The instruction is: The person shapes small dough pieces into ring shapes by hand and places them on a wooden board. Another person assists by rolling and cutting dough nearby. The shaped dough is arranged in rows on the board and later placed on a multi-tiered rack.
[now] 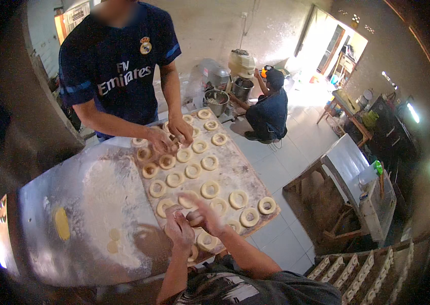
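Note:
My two floury hands meet above the near part of a floured wooden board [240, 168] covered with several pale dough rings [210, 189]. My left hand [178, 227] has its fingers curled in close to the right one; whatever lies between them is hidden. Motion smears the fingers of my right hand [206, 216], so their grip cannot be made out. More rings lie around and partly under my hands, such as a dough ring [207, 241] beside my right wrist. Across the board, a co-worker's hands [172, 137] work close together over other rings.
Left of the board is a metal tabletop [47, 203] with spread flour [105, 198] and a yellow dough piece [61, 223]. A second person [268, 109] crouches by a metal mixing bowl [216, 101]. At right stand a wooden-framed stand [349, 168] and a rack of dough rings [362, 277].

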Demonstrator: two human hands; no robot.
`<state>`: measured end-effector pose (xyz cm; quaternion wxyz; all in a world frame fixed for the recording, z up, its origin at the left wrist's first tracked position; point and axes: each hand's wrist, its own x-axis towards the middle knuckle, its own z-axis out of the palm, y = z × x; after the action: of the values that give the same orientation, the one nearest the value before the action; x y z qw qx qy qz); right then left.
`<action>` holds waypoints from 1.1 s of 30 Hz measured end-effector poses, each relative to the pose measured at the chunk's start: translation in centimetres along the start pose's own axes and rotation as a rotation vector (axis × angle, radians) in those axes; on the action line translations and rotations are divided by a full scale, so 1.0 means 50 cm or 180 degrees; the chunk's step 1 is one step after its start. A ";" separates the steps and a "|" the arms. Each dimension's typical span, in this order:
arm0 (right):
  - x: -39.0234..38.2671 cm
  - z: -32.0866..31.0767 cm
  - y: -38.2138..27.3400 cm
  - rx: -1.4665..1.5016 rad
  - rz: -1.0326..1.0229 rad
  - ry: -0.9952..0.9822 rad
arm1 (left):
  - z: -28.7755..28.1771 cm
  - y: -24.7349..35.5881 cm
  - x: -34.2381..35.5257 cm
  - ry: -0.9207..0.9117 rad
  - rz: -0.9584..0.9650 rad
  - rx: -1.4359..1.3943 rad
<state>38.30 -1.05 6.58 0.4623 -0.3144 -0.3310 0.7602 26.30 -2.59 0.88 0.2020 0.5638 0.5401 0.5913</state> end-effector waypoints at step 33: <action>-0.041 -0.723 -0.287 -0.4078 0.0949 0.1954 | 0.690 0.092 0.084 -0.2883 0.0441 0.2255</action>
<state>74.50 9.86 -2.73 0.1509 -0.7644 -0.5203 0.3495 57.33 13.60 -0.79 0.1727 0.8279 0.5266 0.0861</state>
